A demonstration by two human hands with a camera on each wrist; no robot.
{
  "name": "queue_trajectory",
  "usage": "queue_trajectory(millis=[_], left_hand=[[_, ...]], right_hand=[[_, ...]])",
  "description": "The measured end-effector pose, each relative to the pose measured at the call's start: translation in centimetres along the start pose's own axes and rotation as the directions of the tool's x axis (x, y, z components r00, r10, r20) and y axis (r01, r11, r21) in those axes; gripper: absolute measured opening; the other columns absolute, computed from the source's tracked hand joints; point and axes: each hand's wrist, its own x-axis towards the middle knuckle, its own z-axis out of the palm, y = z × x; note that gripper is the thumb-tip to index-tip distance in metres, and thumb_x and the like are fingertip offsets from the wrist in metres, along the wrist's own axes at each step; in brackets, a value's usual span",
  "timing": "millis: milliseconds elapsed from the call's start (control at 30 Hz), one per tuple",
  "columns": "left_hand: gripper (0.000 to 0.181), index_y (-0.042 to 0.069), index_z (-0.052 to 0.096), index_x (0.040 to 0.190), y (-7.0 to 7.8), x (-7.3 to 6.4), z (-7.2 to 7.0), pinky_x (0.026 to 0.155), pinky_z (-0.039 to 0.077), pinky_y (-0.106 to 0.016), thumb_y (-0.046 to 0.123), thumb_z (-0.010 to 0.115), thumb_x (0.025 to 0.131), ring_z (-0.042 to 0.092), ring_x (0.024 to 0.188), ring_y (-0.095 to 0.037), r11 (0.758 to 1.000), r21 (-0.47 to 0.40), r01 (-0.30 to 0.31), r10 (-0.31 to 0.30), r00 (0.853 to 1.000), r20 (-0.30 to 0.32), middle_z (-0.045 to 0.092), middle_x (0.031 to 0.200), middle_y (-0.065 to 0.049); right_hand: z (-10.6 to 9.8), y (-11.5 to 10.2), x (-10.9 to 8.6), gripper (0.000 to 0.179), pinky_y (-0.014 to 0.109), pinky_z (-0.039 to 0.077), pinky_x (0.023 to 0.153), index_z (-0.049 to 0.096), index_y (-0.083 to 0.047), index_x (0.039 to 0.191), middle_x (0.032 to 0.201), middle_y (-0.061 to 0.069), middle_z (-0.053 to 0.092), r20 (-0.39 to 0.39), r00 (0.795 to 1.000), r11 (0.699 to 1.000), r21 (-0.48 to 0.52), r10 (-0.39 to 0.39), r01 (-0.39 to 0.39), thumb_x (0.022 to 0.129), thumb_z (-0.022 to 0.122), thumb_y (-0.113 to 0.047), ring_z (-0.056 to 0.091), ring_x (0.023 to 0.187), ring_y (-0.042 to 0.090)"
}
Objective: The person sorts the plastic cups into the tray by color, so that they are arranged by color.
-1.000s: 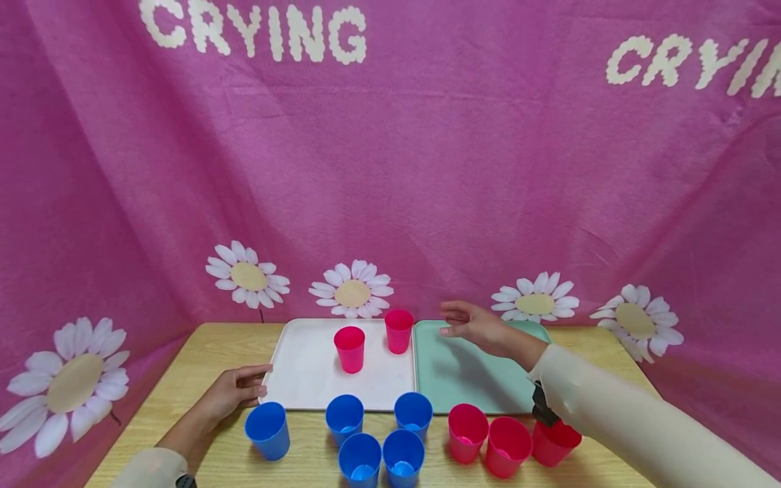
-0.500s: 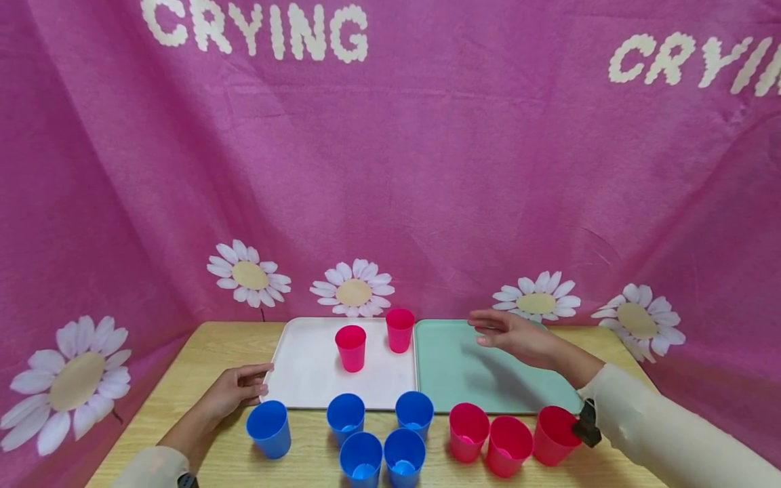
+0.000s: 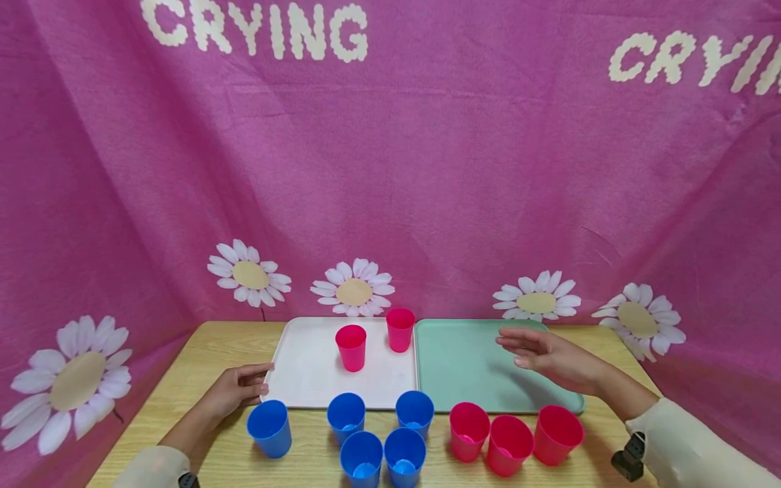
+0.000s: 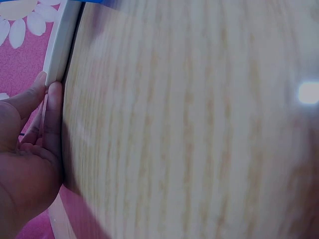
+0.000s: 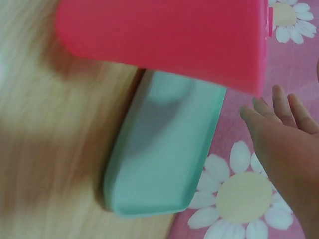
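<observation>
My left hand [image 3: 230, 393] rests at the left edge of the white tray [image 3: 305, 386], fingers extended and fingertips touching its rim. In the left wrist view, a thumb and fingers [image 4: 54, 107] meet the tray's end close to the wooden tabletop. On this tray stand two upright red plastic cups, one nearer the middle [image 3: 350, 349] and one at the back right [image 3: 400, 331]. My right hand [image 3: 558, 359] hovers over the right part of the green tray [image 3: 464, 379], fingers loosely extended, holding nothing. A red cup [image 5: 164, 40] fills the top of the right wrist view.
In front of the trays stand several blue cups, one apart at the left [image 3: 270, 429] and the others grouped near the middle [image 3: 383, 451]. Three red cups [image 3: 509, 446] line the front right of the wooden table [image 3: 171, 379]. A pink flowered cloth [image 3: 427, 169] hangs behind.
My right hand has moved right and toward me, from near the white tray's side across the green tray. The left hand and the cups stay where they were.
</observation>
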Motion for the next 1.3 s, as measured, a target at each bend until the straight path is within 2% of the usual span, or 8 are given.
queue_trajectory(millis=[133, 267, 733, 900, 1067, 1300], left_hand=[[0.056, -0.005, 0.049, 0.148, 0.0, -0.1, 0.0, 0.075, 0.063, -0.028, -0.005, 0.067, 0.096, 0.069, 0.086, -0.015, 1.000, -0.002, 0.006, -0.006, 1.000, -0.002, 0.068, 0.104, -0.010], [0.056, -0.006, 0.048, 0.148, 0.0, -0.3, 0.0, 0.076, 0.062, -0.027, -0.005, 0.067, 0.096, 0.068, 0.088, -0.015, 1.000, 0.008, -0.012, 0.012, 1.000, 0.012, 0.067, 0.106, -0.012], [0.056, -0.007, 0.048, 0.148, -0.1, -0.2, -0.1, 0.075, 0.063, -0.028, -0.005, 0.068, 0.095, 0.068, 0.087, -0.015, 1.000, 0.003, -0.030, 0.030, 0.999, 0.016, 0.066, 0.103, -0.011], [0.057, -0.006, 0.048, 0.148, 0.0, -0.2, 0.0, 0.076, 0.063, -0.028, -0.004, 0.068, 0.095, 0.068, 0.087, -0.016, 1.000, 0.001, -0.019, 0.019, 1.000, 0.004, 0.066, 0.104, -0.012], [0.057, -0.006, 0.048, 0.149, 0.0, -0.2, 0.0, 0.076, 0.063, -0.028, -0.003, 0.069, 0.095, 0.068, 0.087, -0.016, 1.000, 0.002, -0.012, 0.012, 1.000, 0.003, 0.066, 0.106, -0.013], [0.056, -0.006, 0.049, 0.148, 0.0, -0.2, 0.0, 0.075, 0.063, -0.028, -0.005, 0.068, 0.095, 0.067, 0.086, -0.016, 1.000, -0.006, -0.006, 0.006, 1.000, -0.004, 0.065, 0.103, -0.012]], right_hand=[[-0.3, 0.4, -1.5, 0.058, 0.018, 0.044, 0.108, 0.026, 0.002, 0.160, 0.154, -0.005, 0.050, 0.043, 0.999, 0.999, 0.043, -0.025, 0.023, 0.107, 0.049, -0.003, 0.051, 0.135, 0.000], [-0.4, 0.8, -2.9, 0.056, 0.019, 0.043, 0.109, 0.029, -0.004, 0.161, 0.152, -0.012, 0.051, 0.068, 0.997, 0.998, 0.063, -0.020, 0.015, 0.108, 0.045, -0.003, 0.049, 0.137, 0.000], [0.0, 2.6, -7.5, 0.056, 0.023, 0.040, 0.115, 0.019, -0.005, 0.163, 0.161, -0.010, 0.044, 0.167, 0.984, 0.974, 0.226, -0.056, 0.017, 0.109, 0.035, 0.001, 0.040, 0.146, 0.001], [0.5, 3.4, -8.6, 0.057, 0.024, 0.038, 0.117, 0.017, -0.005, 0.163, 0.163, -0.009, 0.040, 0.195, 0.978, 0.959, 0.282, -0.069, 0.012, 0.110, 0.036, 0.000, 0.038, 0.147, 0.002], [1.2, 3.7, -9.4, 0.058, 0.028, 0.042, 0.115, 0.019, -0.009, 0.164, 0.160, -0.016, 0.043, 0.182, 0.983, 0.962, 0.273, -0.025, -0.026, 0.109, 0.036, 0.000, 0.041, 0.144, -0.001], [2.0, 4.3, -10.2, 0.061, 0.024, 0.046, 0.110, 0.022, -0.011, 0.164, 0.152, -0.024, 0.049, 0.088, 0.994, 0.978, 0.192, 0.071, -0.086, 0.107, 0.043, -0.003, 0.047, 0.134, -0.007]])
